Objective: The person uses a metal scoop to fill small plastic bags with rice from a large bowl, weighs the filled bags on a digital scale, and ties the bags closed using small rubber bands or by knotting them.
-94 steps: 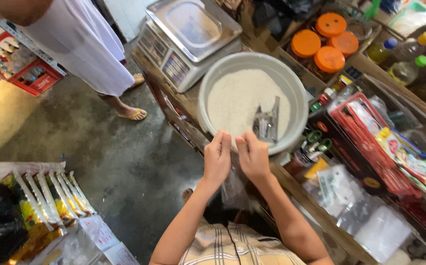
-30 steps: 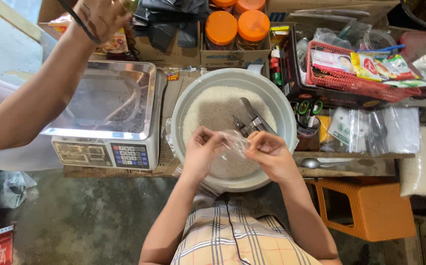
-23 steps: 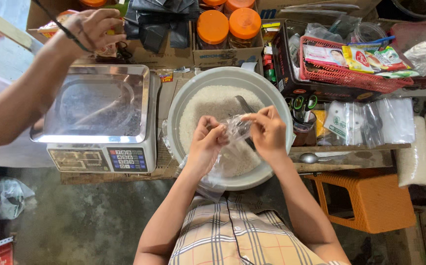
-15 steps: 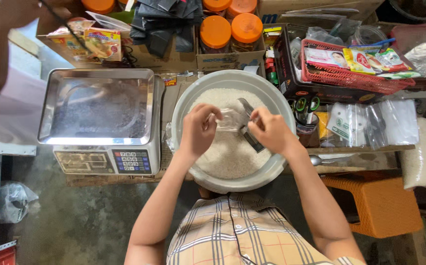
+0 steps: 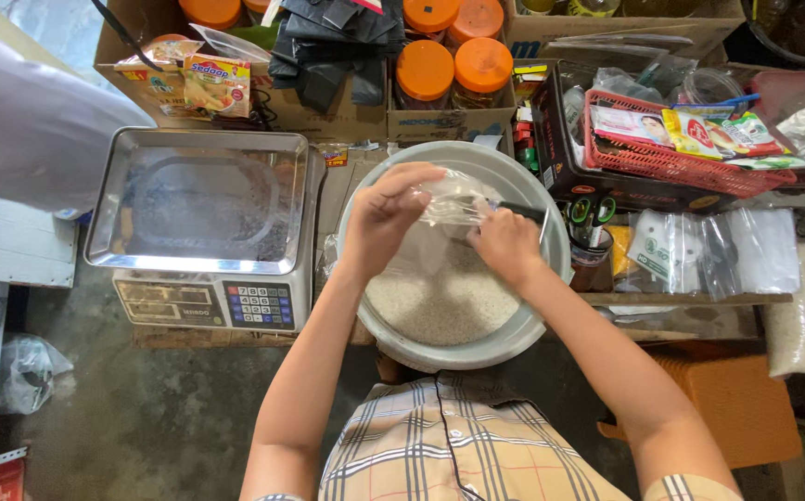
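My left hand (image 5: 386,215) pinches one edge of a thin clear plastic bag (image 5: 453,202) and my right hand (image 5: 506,243) grips the other side, both closed on the film, holding it over the far half of the grey basin (image 5: 551,278) of white rice (image 5: 444,297). The bag hangs above the rice, not resting on it, and I cannot tell whether its mouth is open yet.

The film is slick and flimsy, so I judge it could slip from my fingertips or stay stuck shut. If it opens only partway, grains could spill over the rim onto the worktop. A hard tug could tear it.

A dark handle (image 5: 521,211) pokes out just beyond my right hand, close enough to snag the bag. The scale (image 5: 200,223) sits just left of the basin, its steel tray bare. On the right, scissors (image 5: 590,211) stand in a cup touching the basin's edge, with more clear bags (image 5: 713,249) beyond them. Orange-lidded jars (image 5: 453,63) and a red basket (image 5: 671,162) of packets crowd the far side.
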